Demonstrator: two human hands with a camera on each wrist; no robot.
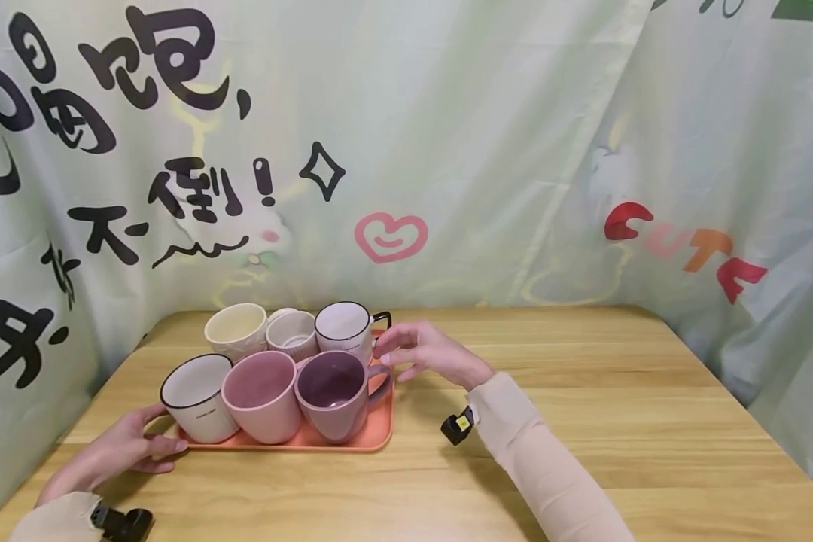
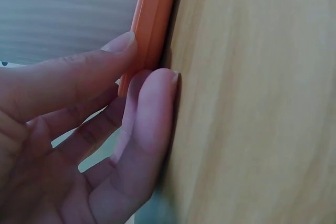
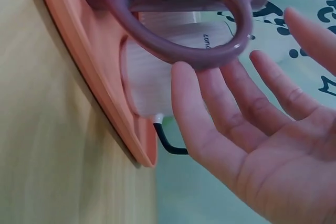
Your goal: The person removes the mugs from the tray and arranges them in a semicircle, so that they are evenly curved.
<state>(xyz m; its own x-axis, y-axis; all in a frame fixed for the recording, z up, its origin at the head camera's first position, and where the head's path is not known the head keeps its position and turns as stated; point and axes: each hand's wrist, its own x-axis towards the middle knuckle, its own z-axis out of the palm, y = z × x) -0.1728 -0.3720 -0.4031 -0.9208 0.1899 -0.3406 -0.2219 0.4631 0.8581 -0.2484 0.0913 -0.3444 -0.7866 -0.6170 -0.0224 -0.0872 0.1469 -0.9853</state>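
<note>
An orange tray (image 1: 381, 423) carries several cups. In its front row are a black-rimmed white mug (image 1: 205, 416), a pink mug (image 1: 271, 416) and a purple mug (image 1: 337, 423). Behind them stand a cream cup (image 1: 235, 345), a small ribbed cup (image 1: 293, 346) and a white mug (image 1: 352, 346) with a black handle. My left hand (image 1: 125, 446) pinches the tray's front left corner; the left wrist view has the thumb against its orange side (image 2: 157, 14). Loosely bent, the fingers of my right hand (image 1: 440, 354) hover at the purple handle (image 3: 178, 53), gripping nothing.
The tray lies on a wooden table (image 1: 583, 421), toward its left side. A pale printed curtain (image 1: 474, 150) hangs behind the table and along both sides. Small black cameras (image 1: 457, 427) are strapped at the wrists.
</note>
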